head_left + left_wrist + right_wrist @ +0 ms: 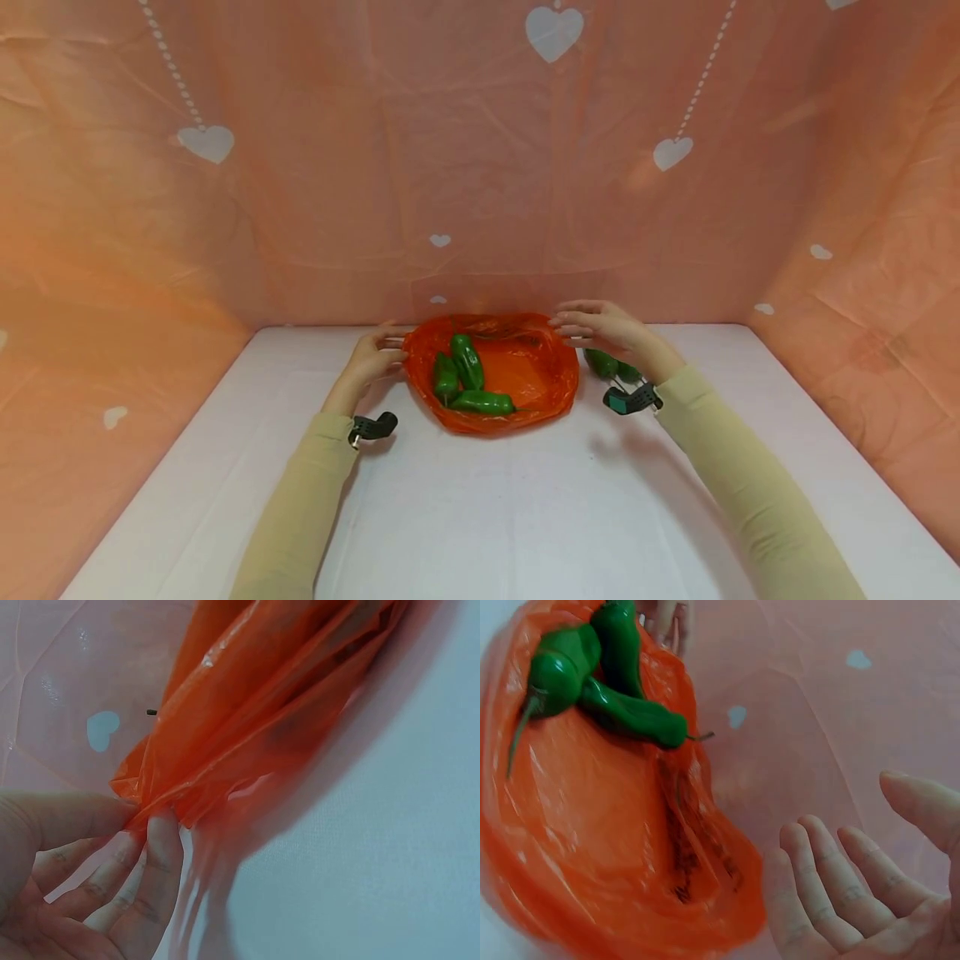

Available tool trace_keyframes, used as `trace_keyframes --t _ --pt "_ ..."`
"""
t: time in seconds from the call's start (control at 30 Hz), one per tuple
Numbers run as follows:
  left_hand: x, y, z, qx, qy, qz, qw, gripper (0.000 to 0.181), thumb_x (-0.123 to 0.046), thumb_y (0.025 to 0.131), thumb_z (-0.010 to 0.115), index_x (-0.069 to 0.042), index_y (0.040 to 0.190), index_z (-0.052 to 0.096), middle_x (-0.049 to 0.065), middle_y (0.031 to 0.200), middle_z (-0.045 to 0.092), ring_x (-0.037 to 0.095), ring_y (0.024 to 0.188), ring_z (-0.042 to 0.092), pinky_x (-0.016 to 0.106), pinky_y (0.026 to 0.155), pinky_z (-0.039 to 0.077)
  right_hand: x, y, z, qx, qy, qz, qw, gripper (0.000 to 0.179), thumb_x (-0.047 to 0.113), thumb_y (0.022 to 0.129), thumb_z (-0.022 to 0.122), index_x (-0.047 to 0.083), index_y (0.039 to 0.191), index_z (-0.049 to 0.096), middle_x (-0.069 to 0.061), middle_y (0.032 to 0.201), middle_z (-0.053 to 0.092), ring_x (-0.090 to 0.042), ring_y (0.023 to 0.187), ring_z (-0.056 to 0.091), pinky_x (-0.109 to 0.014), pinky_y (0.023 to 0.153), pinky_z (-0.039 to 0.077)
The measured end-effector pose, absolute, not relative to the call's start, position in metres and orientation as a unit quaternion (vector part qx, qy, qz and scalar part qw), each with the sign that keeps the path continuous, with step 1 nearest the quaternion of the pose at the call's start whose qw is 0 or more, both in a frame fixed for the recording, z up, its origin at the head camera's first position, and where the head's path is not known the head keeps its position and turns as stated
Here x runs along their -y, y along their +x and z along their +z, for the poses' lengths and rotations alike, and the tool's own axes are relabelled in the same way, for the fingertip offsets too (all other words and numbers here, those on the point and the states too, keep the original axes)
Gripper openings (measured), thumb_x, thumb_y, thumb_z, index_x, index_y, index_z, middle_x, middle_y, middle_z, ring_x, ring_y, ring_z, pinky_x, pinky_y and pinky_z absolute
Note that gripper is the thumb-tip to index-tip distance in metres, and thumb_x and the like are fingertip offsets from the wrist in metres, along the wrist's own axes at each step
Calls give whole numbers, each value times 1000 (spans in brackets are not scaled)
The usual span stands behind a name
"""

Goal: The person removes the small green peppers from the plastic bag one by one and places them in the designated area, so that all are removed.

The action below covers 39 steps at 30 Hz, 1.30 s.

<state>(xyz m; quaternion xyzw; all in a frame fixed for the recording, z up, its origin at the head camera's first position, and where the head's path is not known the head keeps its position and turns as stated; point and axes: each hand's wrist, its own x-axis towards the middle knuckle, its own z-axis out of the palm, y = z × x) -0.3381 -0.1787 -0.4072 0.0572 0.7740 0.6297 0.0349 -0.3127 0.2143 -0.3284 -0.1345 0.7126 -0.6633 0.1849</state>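
Observation:
An orange plastic bag [528, 375] lies with its mouth spread wide at the far part of the table. Inside it, toward the left, are three green peppers [467, 362]. My left hand [369, 360] is at the bag's left side; the left wrist view shows its thumb and fingers pinching a gathered piece of the orange plastic [247, 712]. My right hand [607, 329] hovers by the bag's right rim. In the right wrist view its fingers [840, 889] are extended and spread from the thumb, holding nothing. More green peppers [602, 363] lie outside the bag, partly hidden beneath the right hand.
A white-covered table [480, 517] carries everything. Orange sheeting with white hearts [480, 167] hangs behind the table and along both sides, close to the bag's far rim. Each wrist wears a black strapped device [375, 427].

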Motion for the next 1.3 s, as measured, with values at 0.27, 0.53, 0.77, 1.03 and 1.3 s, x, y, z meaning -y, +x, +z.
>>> trace_keyframes --t 0.27,0.53,0.77,1.03,1.3 --pt "179 -337 -408 -774 70 629 29 45 6 88 55 7 132 48 15 154 22 36 112 52 37 85 54 -195 -310 -335 -725 -147 -645 192 46 14 100 50 -9 138 39 -30 134 47 -30 112 57 -49 102 38" --pt "178 -338 -410 -770 74 634 19 44 7 87 55 9 131 49 17 151 26 36 111 52 32 80 55 -179 -307 -349 -708 -164 -647 229 45 13 100 49 -10 138 39 -31 138 42 -46 127 39 -52 105 33" --pt "176 -337 -412 -771 84 631 8 41 8 86 55 10 127 52 14 155 19 37 114 50 33 78 56 -169 -305 -358 -700 -162 -656 234 39 10 100 49 -10 133 45 -34 135 43 -50 125 39 -51 103 36" --pt "176 -338 -415 -767 109 633 -6 42 10 84 56 12 126 52 16 155 18 40 116 49 31 78 55 -158 -304 -369 -709 -160 -642 245 44 11 99 50 -13 135 40 -34 133 45 -48 122 44 -45 100 43" --pt "174 -326 -403 -755 106 647 13 43 13 84 54 15 127 49 18 156 15 45 118 46 51 89 49 -152 -300 -376 -727 -167 -616 251 45 11 99 50 -13 135 41 -31 128 52 -44 119 49 -48 100 42"
